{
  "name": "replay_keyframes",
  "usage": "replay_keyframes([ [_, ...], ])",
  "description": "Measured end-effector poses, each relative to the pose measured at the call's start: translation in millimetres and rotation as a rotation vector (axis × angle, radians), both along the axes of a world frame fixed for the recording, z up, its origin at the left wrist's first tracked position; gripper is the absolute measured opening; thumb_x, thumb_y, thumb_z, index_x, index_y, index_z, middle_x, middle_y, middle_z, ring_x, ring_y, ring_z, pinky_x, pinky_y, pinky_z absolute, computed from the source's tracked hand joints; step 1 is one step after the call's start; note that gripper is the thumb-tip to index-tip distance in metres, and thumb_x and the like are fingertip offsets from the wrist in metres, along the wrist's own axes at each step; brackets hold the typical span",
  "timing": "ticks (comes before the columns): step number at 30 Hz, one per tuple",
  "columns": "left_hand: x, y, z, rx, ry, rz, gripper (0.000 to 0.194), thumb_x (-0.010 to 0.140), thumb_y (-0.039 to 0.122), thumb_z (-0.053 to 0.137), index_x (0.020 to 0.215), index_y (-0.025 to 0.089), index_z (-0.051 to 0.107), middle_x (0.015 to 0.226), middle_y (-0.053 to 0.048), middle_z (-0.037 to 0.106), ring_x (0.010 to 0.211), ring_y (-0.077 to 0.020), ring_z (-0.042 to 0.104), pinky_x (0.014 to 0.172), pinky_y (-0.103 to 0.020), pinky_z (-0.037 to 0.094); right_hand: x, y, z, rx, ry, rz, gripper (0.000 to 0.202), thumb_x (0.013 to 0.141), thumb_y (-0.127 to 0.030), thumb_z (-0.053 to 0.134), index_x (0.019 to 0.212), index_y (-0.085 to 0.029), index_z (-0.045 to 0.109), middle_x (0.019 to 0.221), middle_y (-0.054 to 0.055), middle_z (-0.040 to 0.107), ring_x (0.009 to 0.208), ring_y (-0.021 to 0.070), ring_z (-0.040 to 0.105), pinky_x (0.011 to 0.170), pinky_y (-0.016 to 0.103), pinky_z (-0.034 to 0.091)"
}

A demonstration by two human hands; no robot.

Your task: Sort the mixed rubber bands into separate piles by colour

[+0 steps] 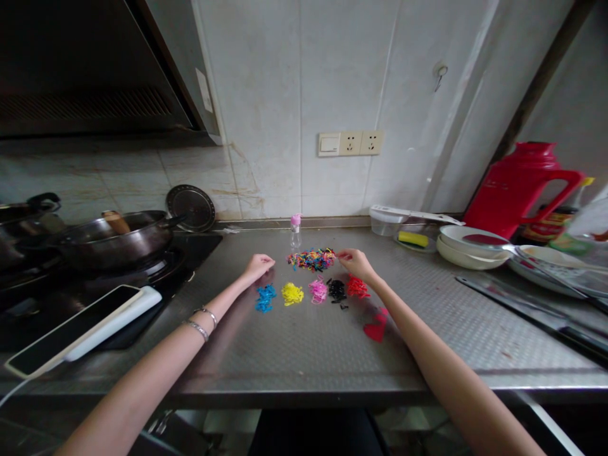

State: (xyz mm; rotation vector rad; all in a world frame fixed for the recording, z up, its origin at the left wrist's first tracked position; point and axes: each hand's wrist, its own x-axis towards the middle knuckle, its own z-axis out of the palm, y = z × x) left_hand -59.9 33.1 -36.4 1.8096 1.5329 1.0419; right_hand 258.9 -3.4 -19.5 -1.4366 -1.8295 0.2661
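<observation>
Five single-colour piles (318,291) (blue, yellow, pink, black, red) lie before a mixed pile (311,259) on the metal counter (308,361). Right hand (354,263), fingertips drawn together, is at its right edge; left hand (258,266), loosely curled, is just left; contents of either cannot be determined.

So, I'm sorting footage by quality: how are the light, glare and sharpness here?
Head view: dim, soft light, with the range hood in deep shadow; head view: pale sheen on the metal counter; head view: wide-angle stretch, the red thermos leaning; head view: mixed colorful pile too soft to separate every piece.
</observation>
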Motion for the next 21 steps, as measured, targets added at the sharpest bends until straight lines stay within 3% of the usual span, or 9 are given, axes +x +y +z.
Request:
replay_keyframes([
  [7, 37, -4, 14.4, 0.065, 0.294, -0.054, 0.018, 0.064, 0.025, 0.055, 0.065, 0.012, 0.066, 0.060, -0.005, 0.063, 0.057, -0.0124, 0.054, 0.053, -0.021, 0.037, 6, 4, -13.5, 0.019, -0.097, 0.011, 0.026, 0.067, -0.015, 0.048, 0.086, -0.016, 0.066, 0.084, 0.005, 0.066, 0.073, 0.0134, 0.058, 0.070, 0.021, 0.042],
  [13, 69, -16, 18.1, 0.046, 0.467, 0.011, 0.029, 0.063, 0.043, 0.057, 0.063, 0.015, 0.066, 0.060, -0.005, 0.062, 0.057, -0.0135, 0.054, 0.056, -0.023, 0.037, 2, -6, -6.6, -0.015, -0.185, 0.015, 0.026, 0.069, -0.015, 0.047, 0.085, -0.020, 0.066, 0.088, 0.004, 0.065, 0.078, 0.0138, 0.057, 0.073, 0.021, 0.041],
  [21, 74, -14, 17.1, 0.018, 0.487, 0.014, 0.012, 0.060, 0.024, 0.057, 0.061, 0.016, 0.066, 0.062, -0.005, 0.063, 0.056, -0.0144, 0.053, 0.052, -0.024, 0.035, -4, -13, -1.4, -0.046, -0.208, 0.022, 0.028, 0.068, -0.012, 0.046, 0.085, -0.021, 0.066, 0.093, 0.003, 0.063, 0.084, 0.0136, 0.056, 0.077, 0.020, 0.039],
])
